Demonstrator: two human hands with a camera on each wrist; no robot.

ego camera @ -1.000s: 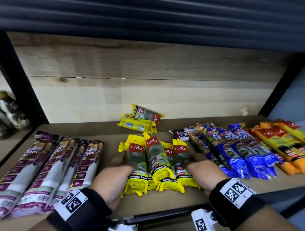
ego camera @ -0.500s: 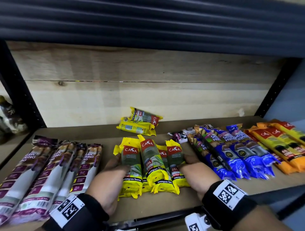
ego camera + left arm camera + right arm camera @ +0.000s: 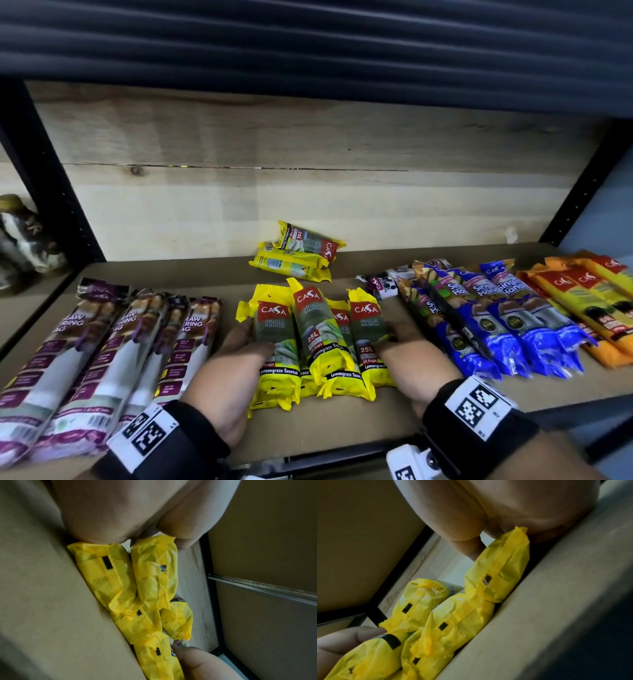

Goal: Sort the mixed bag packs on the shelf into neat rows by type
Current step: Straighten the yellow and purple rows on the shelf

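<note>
Several yellow CASA packs (image 3: 318, 339) lie side by side at the front middle of the shelf (image 3: 342, 421), one riding on top of the others. My left hand (image 3: 239, 349) grips the leftmost pack, thumb over its face. My right hand (image 3: 400, 346) grips the rightmost pack the same way. The two hands hold the group between them. The left wrist view shows the yellow packs (image 3: 154, 574) end-on below my left hand (image 3: 171, 539). In the right wrist view, the yellow packs (image 3: 496, 574) lie under my right hand (image 3: 488, 540).
Two more yellow packs (image 3: 298, 257) lie crosswise near the back wall. Purple-and-white drawstring packs (image 3: 102, 353) fill the left. Blue packs (image 3: 496, 315) and orange packs (image 3: 582, 298) lie on the right, with a small purple-white pack (image 3: 383, 282) behind. Black posts (image 3: 44, 178) frame the shelf.
Both hands have slid the yellow group a little to the left, away from the blue packs. Their hold on the outer packs is the same.
</note>
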